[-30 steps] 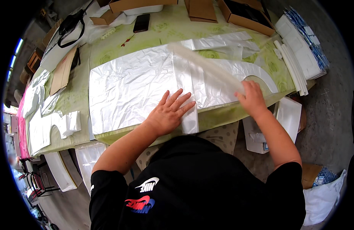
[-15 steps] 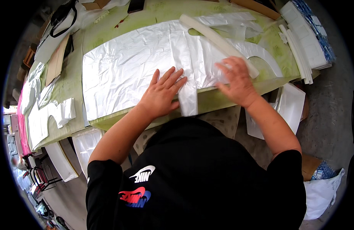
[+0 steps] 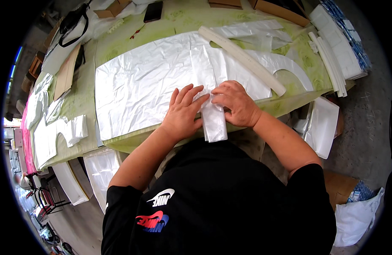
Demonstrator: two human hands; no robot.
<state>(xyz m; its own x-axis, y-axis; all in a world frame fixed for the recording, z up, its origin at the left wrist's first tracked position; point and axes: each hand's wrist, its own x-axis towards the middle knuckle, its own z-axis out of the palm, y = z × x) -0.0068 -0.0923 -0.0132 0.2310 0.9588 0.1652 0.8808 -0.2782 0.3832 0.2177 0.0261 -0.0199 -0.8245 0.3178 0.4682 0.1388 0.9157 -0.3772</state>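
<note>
A shiny white, crinkled plastic sheet (image 3: 145, 80) lies spread over the table. On it, a narrow folded plastic strip (image 3: 215, 125) runs toward me, its end hanging past the table's front edge. My left hand (image 3: 183, 112) rests at the strip's left side, fingers stretched and slightly apart, fingertips on the plastic. From the right, my right hand (image 3: 236, 104) bends its fingers over the strip's edge and pinches it; the thumb is partly hidden. A pale round tube (image 3: 247, 61) lies slanted across the sheet's right part, beyond my right hand.
The table has a green patterned cover (image 3: 136, 46). Cut plastic pieces (image 3: 45, 142) lie at left near a cardboard sheet (image 3: 66, 76). A black phone (image 3: 153, 12) is at the back. White rolls (image 3: 327, 61) lie at right; a white bin (image 3: 323, 127) stands below the table.
My right hand has moved left from beside the tube to the strip and closed on its edge. The left hand stays beside the strip, whose hanging end now shows lower in view.
</note>
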